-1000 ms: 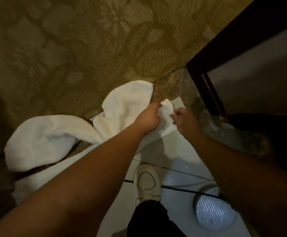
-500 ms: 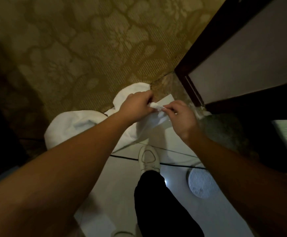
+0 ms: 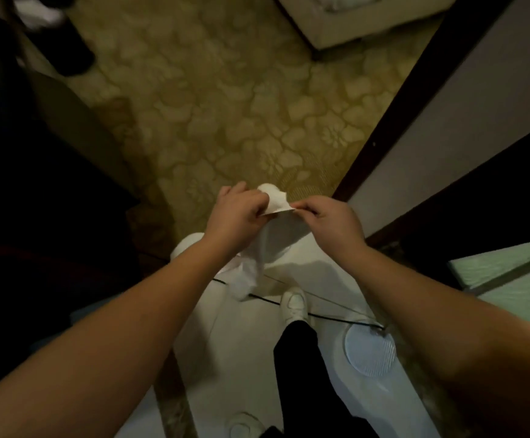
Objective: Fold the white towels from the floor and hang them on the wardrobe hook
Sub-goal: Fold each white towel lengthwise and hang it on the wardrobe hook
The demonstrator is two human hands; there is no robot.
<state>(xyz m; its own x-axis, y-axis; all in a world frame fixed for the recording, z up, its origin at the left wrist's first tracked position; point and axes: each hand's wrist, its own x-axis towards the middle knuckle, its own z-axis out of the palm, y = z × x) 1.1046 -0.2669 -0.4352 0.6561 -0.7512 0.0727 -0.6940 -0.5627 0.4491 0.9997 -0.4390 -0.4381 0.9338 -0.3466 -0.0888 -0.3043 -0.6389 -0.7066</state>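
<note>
A white towel (image 3: 274, 200) hangs from both my hands in the middle of the view. My left hand (image 3: 235, 213) grips its top edge in a fist. Just to the right, my right hand (image 3: 327, 219) pinches a corner of the same edge. The cloth droops below my left wrist in a bunch (image 3: 244, 273) down toward the white floor tiles. No wardrobe hook is visible.
Patterned yellow carpet (image 3: 219, 105) lies ahead. A dark door frame (image 3: 393, 121) and pale wall run along the right. My white shoe (image 3: 293, 305) stands on the tiles, with a black cable (image 3: 330, 317) and a round floor drain (image 3: 369, 350) nearby. Dark furniture fills the left.
The towel has been lifted off the floor; it lay spread on carpet and tiles a second ago. Both hands rose with its edge, and the view tilted up toward the room.
</note>
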